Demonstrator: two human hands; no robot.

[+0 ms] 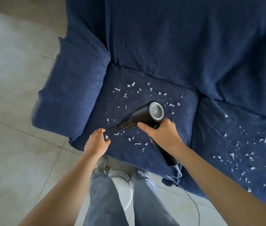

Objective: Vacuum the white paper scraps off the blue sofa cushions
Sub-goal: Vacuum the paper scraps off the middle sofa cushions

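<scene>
The right hand [160, 134] is gripping the handle of the black vacuum [147, 116], fingers wrapped round it so the tapered nozzle is pointing down and leftward at the cushion [184, 101], likely to bring the narrow tip close to the scraps [138, 144]. The left hand [98, 141] is hovering just beyond the nozzle tip, fingers loosely curled and holding nothing, a scrap lying just beside them. Small, torn, curled white bits are lying around both hands on the soft, wrinkled blue fabric; a second patch [249, 156] is lying well off to the right. A thin white cord [180, 174] is trailing from the handle's end.
</scene>
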